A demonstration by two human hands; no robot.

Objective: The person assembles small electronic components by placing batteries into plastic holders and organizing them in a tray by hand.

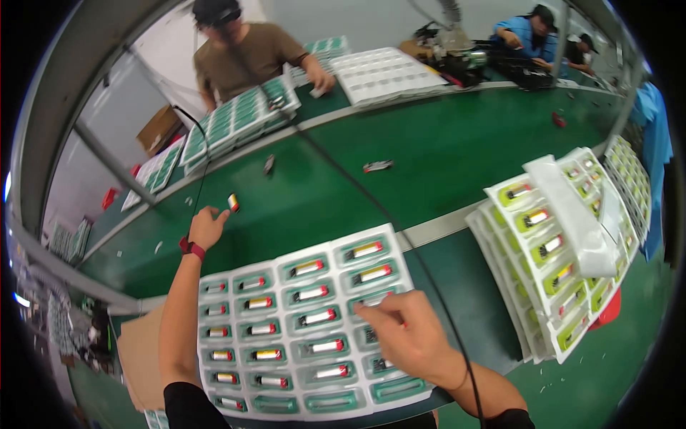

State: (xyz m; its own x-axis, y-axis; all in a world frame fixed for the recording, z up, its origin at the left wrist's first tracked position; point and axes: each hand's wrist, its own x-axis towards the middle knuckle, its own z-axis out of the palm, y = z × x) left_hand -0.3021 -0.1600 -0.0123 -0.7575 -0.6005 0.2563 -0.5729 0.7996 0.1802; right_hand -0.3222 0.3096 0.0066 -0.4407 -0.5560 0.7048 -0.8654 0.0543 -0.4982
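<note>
Left hand: the left hand [207, 227] is stretched far out over the green bench [443, 150], fingertips pinched on a small red-and-silver battery cell [234, 203], held just above the belt surface.
Right hand: the right hand [409, 334] rests on the blister tray [304, 325], fingers curled loosely and pressing its right edge; it grips nothing that I can make out.
Cell position: beyond the tray's far left corner, well apart from the open pockets.
Tray state: most pockets hold a cell with a red end; the nearest row, along the bottom edge, looks empty.
Doing it well: in my judgement, keeping the right hand flat on the tray stops it sliding while the left brings the cell in; the cell sits best if turned to match its neighbours and laid level in a pocket, not dropped on a rib.
Risk: a black cable [371, 196] runs across the tray's right side and could snag a wrist.
Nearby: a filled tray stack [550, 250] lies to the right; loose cells [377, 166] lie farther up the bench, near a co-worker [246, 53].
</note>
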